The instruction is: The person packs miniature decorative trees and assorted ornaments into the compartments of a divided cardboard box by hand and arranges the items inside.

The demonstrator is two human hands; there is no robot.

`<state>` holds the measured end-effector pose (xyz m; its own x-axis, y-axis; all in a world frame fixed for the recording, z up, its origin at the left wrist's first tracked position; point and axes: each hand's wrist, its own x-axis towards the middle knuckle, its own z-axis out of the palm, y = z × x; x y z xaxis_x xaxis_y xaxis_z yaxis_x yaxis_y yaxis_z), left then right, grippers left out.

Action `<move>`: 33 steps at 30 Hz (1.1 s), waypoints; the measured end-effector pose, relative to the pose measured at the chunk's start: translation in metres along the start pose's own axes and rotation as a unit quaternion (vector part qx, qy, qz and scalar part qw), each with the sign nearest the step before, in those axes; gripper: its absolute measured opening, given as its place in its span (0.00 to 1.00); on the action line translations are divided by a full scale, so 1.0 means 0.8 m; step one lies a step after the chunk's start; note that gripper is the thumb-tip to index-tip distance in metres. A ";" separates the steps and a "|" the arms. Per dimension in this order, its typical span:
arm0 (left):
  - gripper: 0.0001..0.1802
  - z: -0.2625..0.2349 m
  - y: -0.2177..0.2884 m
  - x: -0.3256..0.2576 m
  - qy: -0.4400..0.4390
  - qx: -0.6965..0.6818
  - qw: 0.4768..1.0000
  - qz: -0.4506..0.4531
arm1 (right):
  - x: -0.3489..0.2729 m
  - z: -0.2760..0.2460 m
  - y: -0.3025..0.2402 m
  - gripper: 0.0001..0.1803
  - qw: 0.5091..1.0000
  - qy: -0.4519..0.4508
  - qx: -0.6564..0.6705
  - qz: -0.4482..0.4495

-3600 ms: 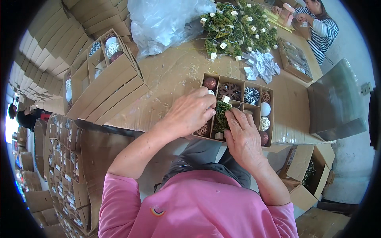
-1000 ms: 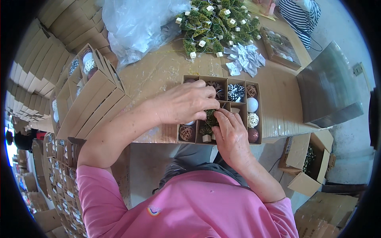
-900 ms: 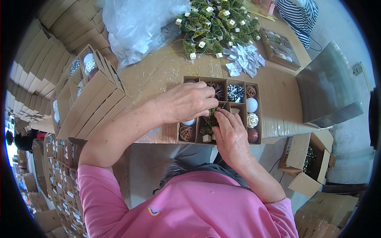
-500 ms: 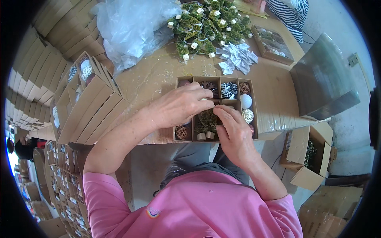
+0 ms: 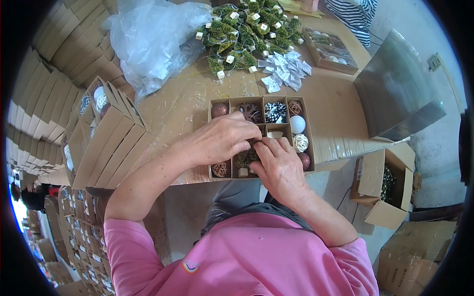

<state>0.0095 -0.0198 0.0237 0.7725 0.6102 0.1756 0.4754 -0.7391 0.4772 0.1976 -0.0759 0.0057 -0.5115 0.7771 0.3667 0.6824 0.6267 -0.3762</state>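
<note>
A shallow cardboard box with dividers [image 5: 310,132] lies before me at the table's near edge. In its large near compartment sits a green moss bundle [image 5: 244,159] with a small wooden cube [image 5: 243,172]. My left hand [image 5: 224,138] and my right hand [image 5: 281,165] meet at the moss's upper edge, fingers closed and pressed into it; they hide much of it. Around them, the compartments hold a brown snowflake [image 5: 251,112], a white-tipped pine cone [image 5: 275,112], rattan balls [image 5: 295,107], a white ball [image 5: 297,124] and brown glitter balls [image 5: 219,109].
A moss pile with wooden cubes [image 5: 242,32], white packets [image 5: 286,69] and clear plastic bags [image 5: 153,42] lie at the back. Filled boxes lean at left [image 5: 106,133]. A clear-wrapped stack [image 5: 397,93] stands at right. Another person's striped sleeve [image 5: 353,17] shows at far right.
The whole view has shifted slightly. My left hand has lowered toward the moss, and my right fingers have spread over it, covering more of it. One cube of two remains visible.
</note>
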 end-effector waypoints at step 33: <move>0.48 0.025 0.036 -0.051 -0.063 0.176 0.981 -0.050 | 0.087 -0.061 0.062 0.05 0.998 -0.011 0.056 0.007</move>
<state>-0.0005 -0.0716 0.0132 0.7498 0.6613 0.0237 0.6506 -0.7433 0.1554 0.2218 0.0063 0.0541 -0.5153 0.7858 0.3419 0.6273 0.6177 -0.4743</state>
